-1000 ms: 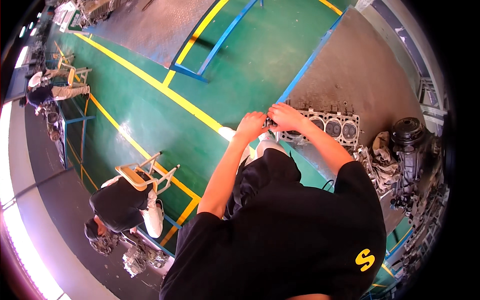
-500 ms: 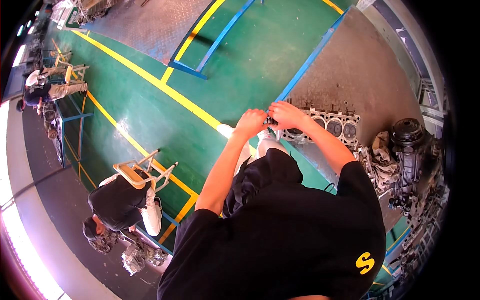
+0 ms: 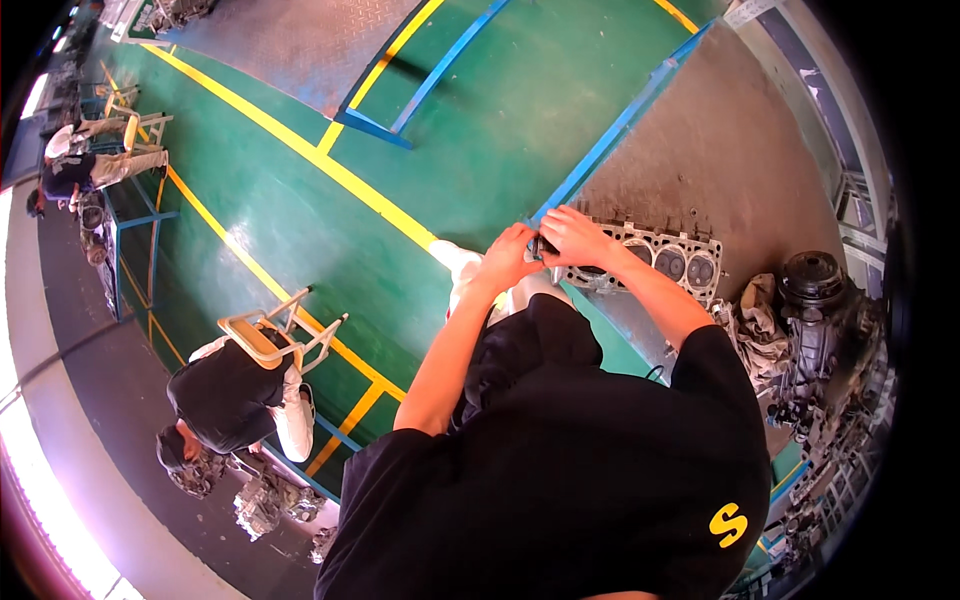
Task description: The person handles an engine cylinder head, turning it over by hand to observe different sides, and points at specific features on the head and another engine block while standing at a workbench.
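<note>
In front of me my left hand (image 3: 510,258) and my right hand (image 3: 576,238) are close together, fingers curled round a small dark part (image 3: 542,246). The fingers cover most of it, so its kind does not show. Both hands are by the blue edge of the metal-topped table, at the near-left end of an engine block (image 3: 686,250). The block lies on the table with its round cylinder bores facing up, and my right forearm passes over part of it.
Right of the block are a crumpled brown cloth (image 3: 760,335) and a dark engine assembly (image 3: 812,290). A blue-edged table (image 3: 290,60) stands ahead. To the left, a person in black (image 3: 225,395) bends over parts beside a stool (image 3: 255,342); other people work farther off.
My left hand has shifted slightly right and down, and its hold on the small part has turned. The whole view has shifted a little.
</note>
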The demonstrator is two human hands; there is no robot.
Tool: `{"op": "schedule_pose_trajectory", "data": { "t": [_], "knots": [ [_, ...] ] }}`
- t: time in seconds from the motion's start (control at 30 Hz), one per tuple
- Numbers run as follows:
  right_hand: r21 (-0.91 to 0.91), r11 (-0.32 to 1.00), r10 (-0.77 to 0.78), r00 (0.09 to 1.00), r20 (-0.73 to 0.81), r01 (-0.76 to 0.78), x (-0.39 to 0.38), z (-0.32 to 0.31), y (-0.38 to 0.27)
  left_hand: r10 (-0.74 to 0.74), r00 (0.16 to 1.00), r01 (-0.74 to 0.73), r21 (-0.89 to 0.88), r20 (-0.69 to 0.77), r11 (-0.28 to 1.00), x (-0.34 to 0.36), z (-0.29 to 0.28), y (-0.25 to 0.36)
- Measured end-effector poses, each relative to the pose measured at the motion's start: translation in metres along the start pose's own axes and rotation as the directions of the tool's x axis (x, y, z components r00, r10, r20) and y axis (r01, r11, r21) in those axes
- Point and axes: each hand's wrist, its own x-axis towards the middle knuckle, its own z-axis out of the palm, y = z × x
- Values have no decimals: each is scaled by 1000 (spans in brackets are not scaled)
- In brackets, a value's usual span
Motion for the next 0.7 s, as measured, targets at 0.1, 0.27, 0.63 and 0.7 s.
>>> {"op": "schedule_pose_trajectory", "data": {
  "t": [0.1, 0.27, 0.63, 0.7],
  "knots": [
    [0, 1000, -4, 1000, -2, 4, -1, 3, 2, 27, 993, -28, -6, -116, 1000, 0, 4, 6],
    [-13, 1000, 11, 1000, 20, -10, 0, 1, -2, -184, 966, 147, -205, -180, 968, 0, 20, 1],
    [-133, 988, 109, 962, 251, -77, 12, -15, -6, -214, 960, 143, -339, -181, 930, 2, 29, -9],
    [-156, 986, 100, 945, 311, -53, 19, -16, -7, -217, 967, 147, -405, -131, 902, 3, 29, -12]
  ]
}}
